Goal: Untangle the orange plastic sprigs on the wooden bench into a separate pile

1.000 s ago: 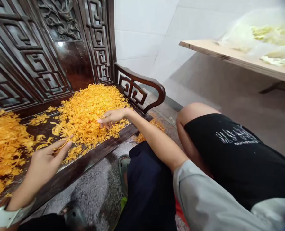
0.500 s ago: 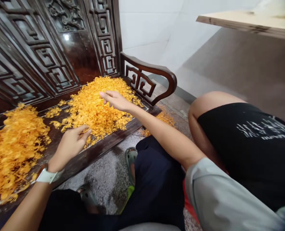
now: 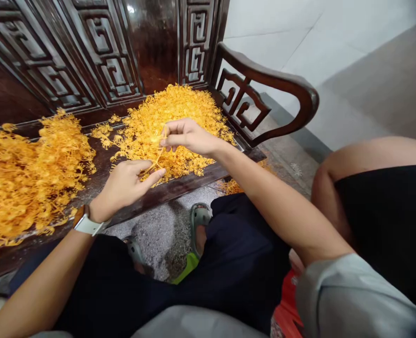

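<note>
A thin orange plastic piece [image 3: 157, 162] with slender branching strands stretches between my two hands, above the bench seat. My right hand [image 3: 190, 136] pinches its upper end between thumb and fingertips, in front of a big heap of similar orange pieces [image 3: 183, 103]. Lower and to the left, my left hand [image 3: 130, 182], with a watch on its wrist, has thumb and index finger about the piece's lower strands. How firmly the left fingers press is hard to see. Another orange heap [image 3: 28, 173] lies left of that hand.
The dark wooden bench [image 3: 130, 211] has a carved back and a curved armrest [image 3: 281, 77] at right. More orange pieces [image 3: 233, 187] lie on the floor. A person's bare knee [image 3: 337, 173] is close on my right. A red item [image 3: 287, 305] shows beside my thigh.
My hands have come together, the right now pinching an orange piece whose strands reach the left. The camera view has shifted, so the bench appears farther right and higher.
</note>
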`<state>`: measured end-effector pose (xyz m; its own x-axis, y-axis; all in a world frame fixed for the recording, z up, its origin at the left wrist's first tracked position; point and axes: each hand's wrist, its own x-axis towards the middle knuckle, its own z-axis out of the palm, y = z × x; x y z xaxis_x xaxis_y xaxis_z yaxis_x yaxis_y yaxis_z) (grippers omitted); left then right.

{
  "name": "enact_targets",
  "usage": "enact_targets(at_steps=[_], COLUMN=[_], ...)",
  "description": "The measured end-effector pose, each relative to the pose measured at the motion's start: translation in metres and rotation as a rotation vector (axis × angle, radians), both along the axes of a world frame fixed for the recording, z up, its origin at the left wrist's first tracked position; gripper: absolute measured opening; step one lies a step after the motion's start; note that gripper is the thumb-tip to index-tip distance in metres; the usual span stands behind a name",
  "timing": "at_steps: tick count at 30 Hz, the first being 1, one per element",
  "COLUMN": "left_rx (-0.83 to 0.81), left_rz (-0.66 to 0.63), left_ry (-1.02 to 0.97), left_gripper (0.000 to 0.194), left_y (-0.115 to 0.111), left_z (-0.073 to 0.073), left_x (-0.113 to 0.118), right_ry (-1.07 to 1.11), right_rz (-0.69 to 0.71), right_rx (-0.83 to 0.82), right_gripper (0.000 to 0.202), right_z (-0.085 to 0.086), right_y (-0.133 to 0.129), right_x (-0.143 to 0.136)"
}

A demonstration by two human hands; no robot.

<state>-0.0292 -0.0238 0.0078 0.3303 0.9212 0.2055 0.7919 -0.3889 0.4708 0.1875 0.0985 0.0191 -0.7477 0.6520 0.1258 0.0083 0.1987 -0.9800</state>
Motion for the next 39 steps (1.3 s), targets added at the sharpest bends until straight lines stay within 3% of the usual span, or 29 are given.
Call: enact_targets(at_steps=[4,11,16,21,24,30,34,39], left_rx=[-0.009,-0.035,-0.109,-0.227,-0.241,-0.306,-0.474,-0.685], left_rz=[0.010,0.009,0.071,0.108,0.098,0.075,0.054,0.040], left_ry=[-0.073,-0.129,-0.261,-0.527,-0.632,-0.763,-0.936,-1.146], left_gripper=[0.053,0.053,0.053,0.058,0.061,0.060,0.060,0.060], left_y=[-0.005,-0.008,-0.006,0.002,0.006,0.005,0.005,0.003], left_z=[-0.002,-0.009,-0.015,-0.022,-0.022,-0.017,-0.010,-0.002], left_x=[0.001,0.001,0.005,0.013,0.015,0.019,0.019,0.016], right_ry=[0.100,0.180,0.267,0.244,0.250,0.164,0.161,0.162], right_rz=[-0.096,-0.040,-0.239,-0.513,-0.600,-0.683,-0.657,-0.644], right_rx=[-0.185,-0.310,-0.356,-0.350,-0.327,-0.289,-0.249,-0.219], right_gripper=[0.014,0.015,0.016,0.017,0.024,0.033,0.023,0.027], right_z=[0.004,0.002,-0.008,-0.010,-0.007,-0.002,0.004,0.005], right_y=[-0.008,-0.014,-0.010,-0.005,-0.003,0.000,-0.001,0.006], right_x=[-0.006,-0.013,-0.025,-0.041,-0.049,-0.068,-0.076,-0.086])
